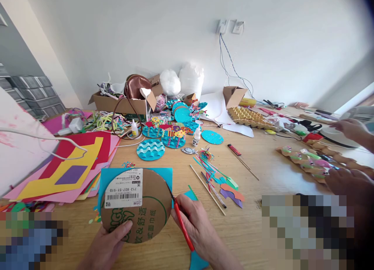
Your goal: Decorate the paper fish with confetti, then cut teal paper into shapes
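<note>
A round brown cardboard disc (146, 219) with a white barcode label lies against a blue sheet (167, 175), whose corners show behind it. My left hand (112, 239) grips the disc and sheet at the lower left, thumb on top. My right hand (194, 223) holds red-handled scissors (183, 227), their blades at the right edge of the disc and sheet. A blue offcut (198, 261) lies below my right hand, and another blue scrap (191, 193) is just above it.
Colored sheets (67, 165) lie left. Decorated blue discs (150, 149), a glue bottle (196, 136), wooden sticks (207, 190) and paper scraps (232, 194) sit beyond my hands. At right, another person's hands (340, 180) are near an egg carton (304, 163).
</note>
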`<move>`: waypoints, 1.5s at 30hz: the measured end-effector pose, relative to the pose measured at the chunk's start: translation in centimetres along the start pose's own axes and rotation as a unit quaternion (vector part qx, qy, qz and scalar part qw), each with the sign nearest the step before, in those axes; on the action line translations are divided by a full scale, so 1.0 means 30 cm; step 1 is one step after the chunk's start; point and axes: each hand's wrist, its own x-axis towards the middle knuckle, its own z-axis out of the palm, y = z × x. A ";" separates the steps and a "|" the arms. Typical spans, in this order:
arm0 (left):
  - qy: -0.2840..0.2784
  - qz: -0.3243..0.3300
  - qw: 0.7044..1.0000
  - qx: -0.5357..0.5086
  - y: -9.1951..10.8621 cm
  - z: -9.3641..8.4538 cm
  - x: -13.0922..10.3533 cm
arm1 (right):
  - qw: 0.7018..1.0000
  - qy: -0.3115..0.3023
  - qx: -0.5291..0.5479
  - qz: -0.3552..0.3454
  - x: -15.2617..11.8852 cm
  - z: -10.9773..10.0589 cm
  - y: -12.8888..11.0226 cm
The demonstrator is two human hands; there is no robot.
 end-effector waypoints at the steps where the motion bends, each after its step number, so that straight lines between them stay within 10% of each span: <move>1: 0.000 0.000 1.000 0.001 0.000 0.000 0.000 | 1.000 0.001 -0.003 -0.005 -0.001 0.000 0.000; 45: 0.017 0.015 0.996 0.081 0.037 0.019 -0.045 | 0.996 -0.029 -0.074 -0.030 -0.011 -0.034 0.004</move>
